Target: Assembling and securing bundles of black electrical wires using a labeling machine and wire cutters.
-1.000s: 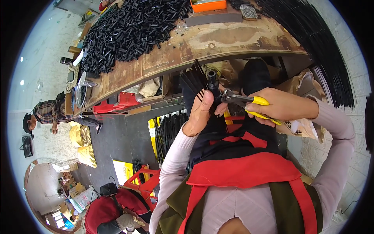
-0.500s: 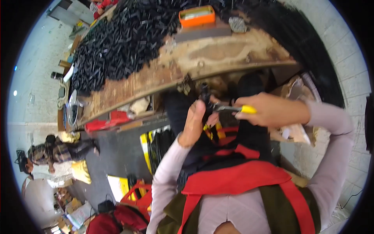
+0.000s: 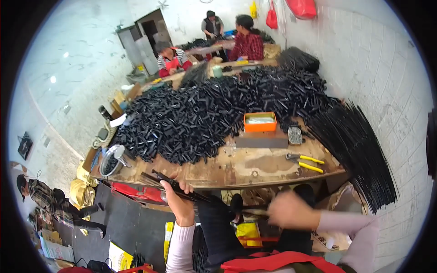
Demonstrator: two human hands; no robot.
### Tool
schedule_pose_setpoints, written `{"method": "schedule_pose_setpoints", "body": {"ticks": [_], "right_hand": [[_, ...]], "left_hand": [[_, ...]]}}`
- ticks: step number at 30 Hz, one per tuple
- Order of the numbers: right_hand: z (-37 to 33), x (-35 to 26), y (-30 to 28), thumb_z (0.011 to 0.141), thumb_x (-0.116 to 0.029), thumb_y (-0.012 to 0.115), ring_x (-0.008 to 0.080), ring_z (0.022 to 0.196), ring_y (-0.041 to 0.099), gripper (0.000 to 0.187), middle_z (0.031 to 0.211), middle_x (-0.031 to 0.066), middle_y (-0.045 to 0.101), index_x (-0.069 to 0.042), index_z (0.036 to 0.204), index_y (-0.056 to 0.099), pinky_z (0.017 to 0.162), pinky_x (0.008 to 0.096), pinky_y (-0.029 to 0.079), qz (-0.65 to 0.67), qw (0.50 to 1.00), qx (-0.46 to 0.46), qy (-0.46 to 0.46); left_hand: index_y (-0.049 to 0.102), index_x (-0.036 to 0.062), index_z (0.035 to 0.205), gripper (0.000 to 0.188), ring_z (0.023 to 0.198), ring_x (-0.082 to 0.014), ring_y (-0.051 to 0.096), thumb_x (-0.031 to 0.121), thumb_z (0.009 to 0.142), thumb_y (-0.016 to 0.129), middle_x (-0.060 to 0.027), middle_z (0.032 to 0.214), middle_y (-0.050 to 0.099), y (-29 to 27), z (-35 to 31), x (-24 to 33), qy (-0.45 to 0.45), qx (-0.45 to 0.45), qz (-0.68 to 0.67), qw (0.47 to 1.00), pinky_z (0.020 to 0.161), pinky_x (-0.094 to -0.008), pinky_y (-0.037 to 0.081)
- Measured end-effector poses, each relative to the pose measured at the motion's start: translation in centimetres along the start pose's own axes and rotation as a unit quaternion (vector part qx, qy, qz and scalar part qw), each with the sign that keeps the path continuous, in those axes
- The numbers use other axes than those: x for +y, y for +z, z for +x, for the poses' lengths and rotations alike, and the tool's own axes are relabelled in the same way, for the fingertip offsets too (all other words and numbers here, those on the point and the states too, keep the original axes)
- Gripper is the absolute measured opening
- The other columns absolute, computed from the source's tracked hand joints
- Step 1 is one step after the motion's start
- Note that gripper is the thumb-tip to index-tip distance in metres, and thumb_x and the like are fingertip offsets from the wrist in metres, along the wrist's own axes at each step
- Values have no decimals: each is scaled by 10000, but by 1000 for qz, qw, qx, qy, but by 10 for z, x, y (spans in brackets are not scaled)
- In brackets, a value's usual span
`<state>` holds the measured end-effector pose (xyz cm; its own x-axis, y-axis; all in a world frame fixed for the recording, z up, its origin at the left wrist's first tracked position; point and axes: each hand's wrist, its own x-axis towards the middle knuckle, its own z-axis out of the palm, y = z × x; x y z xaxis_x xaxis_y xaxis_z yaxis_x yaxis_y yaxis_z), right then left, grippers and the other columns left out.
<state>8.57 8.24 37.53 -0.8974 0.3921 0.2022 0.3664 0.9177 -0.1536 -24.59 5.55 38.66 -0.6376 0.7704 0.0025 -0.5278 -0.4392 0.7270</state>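
My left hand (image 3: 180, 207) is closed around a bunch of slim black parts (image 3: 165, 178), held just in front of the table's near edge. What exactly these parts are is too small to tell. Over my lap, my right hand (image 3: 291, 211) is smeared by motion, and its fingers do not show clearly. Yellow-handled pliers (image 3: 310, 163) lie on the wooden table (image 3: 214, 170) near its right front, apart from both hands.
A wide heap of short black pieces (image 3: 195, 120) covers much of the table. Near it are an orange box (image 3: 260, 128), a grey flat bar (image 3: 261, 143) and a small tub (image 3: 295, 136). Long black rods (image 3: 357, 157) hang over the right edge. A metal bowl (image 3: 109, 164) stands left; several people work beyond.
The pliers have left my right hand and now lie on the table. My left hand has moved left with the black parts. The view has tilted up, showing more of the room.
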Motion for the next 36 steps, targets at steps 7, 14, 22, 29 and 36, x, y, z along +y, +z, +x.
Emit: {"method": "schedule_pose_setpoints", "body": {"ticks": [7, 14, 22, 29, 36], "right_hand": [[-61, -26, 54, 883, -86, 664, 323, 1172, 580, 676, 1434, 217, 436, -75, 1470, 330, 846, 377, 567, 861, 470, 48, 190], [-123, -25, -9, 826, 61, 607, 267, 710, 694, 315, 978, 168, 618, 50, 1135, 544, 581, 305, 583, 626, 574, 409, 334], [-110, -40, -46, 672, 117, 635, 170, 587, 621, 329, 889, 105, 593, 24, 987, 612, 511, 268, 535, 552, 678, 374, 309], [-45, -78, 40, 790, -24, 766, 53, 614, 570, 298, 796, 13, 599, -28, 1069, 660, 529, 192, 432, 635, 657, 187, 361], [-33, -60, 29, 823, -29, 723, 74, 711, 586, 304, 903, 1, 577, -24, 1123, 673, 631, 201, 472, 611, 689, 210, 329]], "left_hand": [[514, 8, 1016, 420, 699, -181, 450, 427, 983, 501, -49, 768, 478, -31, -43, -56, -162, 19, -355, 920, 744, -344, 427], [517, -70, 954, 792, 859, -377, 592, 621, 985, 132, -197, 812, 586, -74, -92, -237, -479, 132, -379, 781, 933, -549, 481], [471, -27, 1283, 615, 999, -380, 629, 493, 1024, 271, -212, 1124, 642, -126, -117, -276, -547, 35, -220, 807, 989, -524, 456], [621, 4, 1116, 563, 1001, -243, 648, 512, 1003, 405, -142, 983, 691, -109, -167, -164, -518, -325, 329, 719, 907, -316, 493], [561, -17, 1244, 309, 1078, -144, 574, 187, 1027, 479, -83, 1150, 616, 20, -161, -109, -216, -305, 189, 908, 913, -273, 464]]}}
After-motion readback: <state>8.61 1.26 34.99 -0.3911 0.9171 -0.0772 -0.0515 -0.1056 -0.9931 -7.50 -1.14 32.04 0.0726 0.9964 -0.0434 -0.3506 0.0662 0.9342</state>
